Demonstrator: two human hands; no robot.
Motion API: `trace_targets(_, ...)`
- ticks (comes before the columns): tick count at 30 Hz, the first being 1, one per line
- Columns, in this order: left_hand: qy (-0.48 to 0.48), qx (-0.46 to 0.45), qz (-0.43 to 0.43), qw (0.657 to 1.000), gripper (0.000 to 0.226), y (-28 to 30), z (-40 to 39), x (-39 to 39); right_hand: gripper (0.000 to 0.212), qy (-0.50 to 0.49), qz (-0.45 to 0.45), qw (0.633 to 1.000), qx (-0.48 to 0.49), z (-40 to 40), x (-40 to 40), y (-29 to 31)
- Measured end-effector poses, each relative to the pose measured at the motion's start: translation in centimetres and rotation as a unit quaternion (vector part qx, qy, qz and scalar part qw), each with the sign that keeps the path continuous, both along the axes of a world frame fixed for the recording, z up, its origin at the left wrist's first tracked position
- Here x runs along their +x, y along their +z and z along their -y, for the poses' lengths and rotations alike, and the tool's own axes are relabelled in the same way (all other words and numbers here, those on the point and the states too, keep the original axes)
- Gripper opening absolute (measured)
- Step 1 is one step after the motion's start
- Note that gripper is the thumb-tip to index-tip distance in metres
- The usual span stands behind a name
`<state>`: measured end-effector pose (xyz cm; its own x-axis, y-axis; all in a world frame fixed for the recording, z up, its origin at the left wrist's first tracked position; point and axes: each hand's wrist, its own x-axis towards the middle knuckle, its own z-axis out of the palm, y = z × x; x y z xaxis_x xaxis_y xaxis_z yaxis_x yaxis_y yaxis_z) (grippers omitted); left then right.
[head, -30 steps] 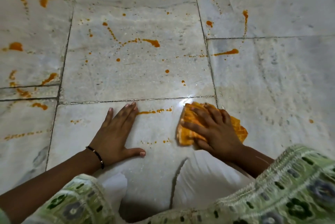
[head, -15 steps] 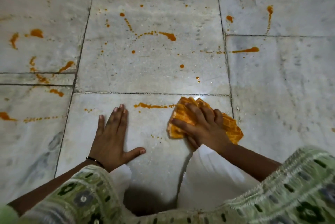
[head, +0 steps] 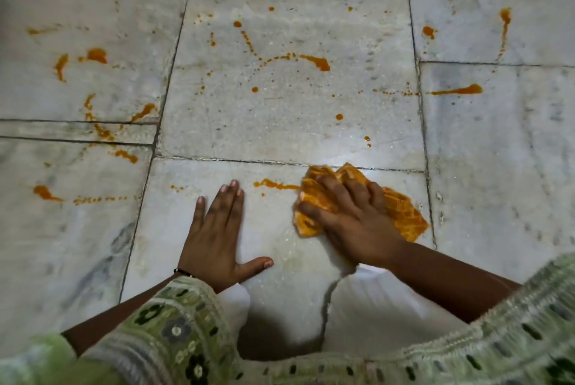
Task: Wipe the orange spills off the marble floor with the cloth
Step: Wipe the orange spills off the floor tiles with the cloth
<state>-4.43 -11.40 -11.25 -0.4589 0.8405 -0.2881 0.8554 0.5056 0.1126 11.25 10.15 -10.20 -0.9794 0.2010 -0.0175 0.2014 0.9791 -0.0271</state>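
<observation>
Kneeling on the marble floor point(head: 295, 123), person working low, both hands down.

Far left slabs: orange spills point(head: 96, 55) untouched — blobs, commas and dotted trails, one fat drop point(head: 43, 192) with a beaded tail running right along the near slab.

Left hand point(head: 217, 238): flat on the floor, fingers together, thumb splayed out, holding nothing. A brace. Thin black band at the wrist, green patterned sleeve point(head: 174, 316) behind it. It sits slightly further up the slab than a second ago.

Between the hands: short orange streak point(head: 275, 184), its right end touching the cloth's edge.

Right hand point(head: 345, 213): pressed down and clamped on the cloth point(head: 401, 213), fingers spread over the bunched part. Cloth has travelled up from mid-slab to the far edge of the near slab, its tip now just on the seam. The streak's right-hand dots are gone under it; the speckles on the near slab look thinner too. Reads as a sweep in progress, leftward stroke likely next.

Cloth itself: folded, crumpled, orange with paler ribbing, hard to tell dye from soak.

Centre slab beyond and right-hand slabs: splashes point(head: 314, 61) and a long dash point(head: 457, 90) all remain. Most of the job is ahead.
</observation>
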Motion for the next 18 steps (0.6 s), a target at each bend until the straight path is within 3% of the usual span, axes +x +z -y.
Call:
trace_targets(3, -0.001, -0.004, -0.001, 1.0, 0.112, 0.0, 0.0, 0.0, 0.054, 0.057, -0.007, 0.998, 0.009, 2.0, -1.3, -0.4)
trace_targets(7, 0.001, 0.005, 0.005, 1.0, 0.112, -0.1, 0.0, -0.1, 0.057, 0.102, 0.002, 0.995, -0.009, 2.0, 2.9, -0.6)
trace_targets(13, 0.007, 0.023, 0.012, 1.0, 0.112, -0.2, 0.1, 0.1, 0.052, -0.038, -0.002, 0.999, -0.032, -4.3, 3.3, 0.2)
trace_targets(18, -0.003, 0.017, 0.006, 1.0, 0.11, -0.1, 0.0, 0.0, 0.058, -0.01, 0.014, 1.0, 0.009, -4.3, -2.7, 0.7)
